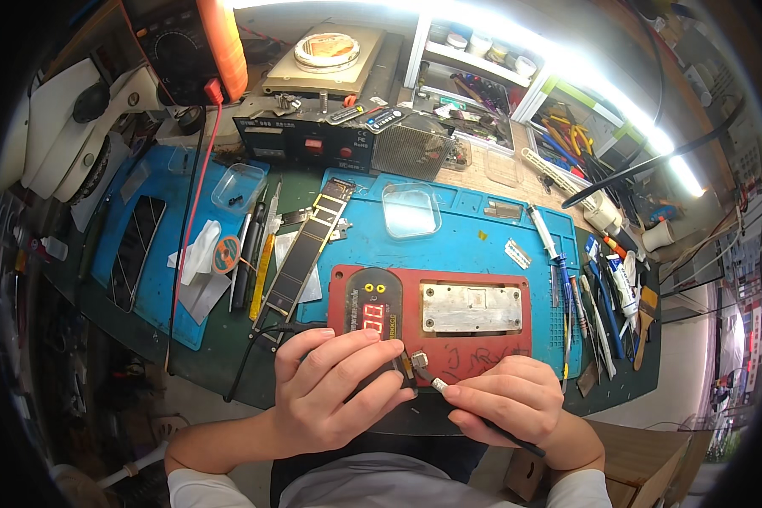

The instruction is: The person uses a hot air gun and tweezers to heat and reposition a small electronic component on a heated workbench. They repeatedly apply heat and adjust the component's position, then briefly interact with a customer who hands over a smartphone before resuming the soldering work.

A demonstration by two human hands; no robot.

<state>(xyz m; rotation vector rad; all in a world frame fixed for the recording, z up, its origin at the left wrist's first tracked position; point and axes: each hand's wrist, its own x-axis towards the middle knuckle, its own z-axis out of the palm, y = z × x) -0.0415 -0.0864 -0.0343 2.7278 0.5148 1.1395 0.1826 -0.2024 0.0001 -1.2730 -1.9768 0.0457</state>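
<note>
My left hand (337, 385) is closed, its thumb and fingertips pinching a small part (419, 360) with a pale square piece and a dark, yellowish edge. Its exact kind is too small to tell. In my right hand (510, 398) is a slim craft knife (439, 385), black-handled with a silver collar. The knife's dark tip points up and left, right at the small part. Beneath both hands lies a red heating platform (474, 349) with a metal plate (472, 308) and a black controller (374, 292) with a lit red display, partly covered by my left fingers.
A blue work mat (474, 241) carries a clear plastic box (411, 210) and a long dark strip (309, 254). Pens, brushes and a syringe (542, 230) lie on the right. A phone screen (137, 250) is at left; a black power unit (300, 142) stands behind.
</note>
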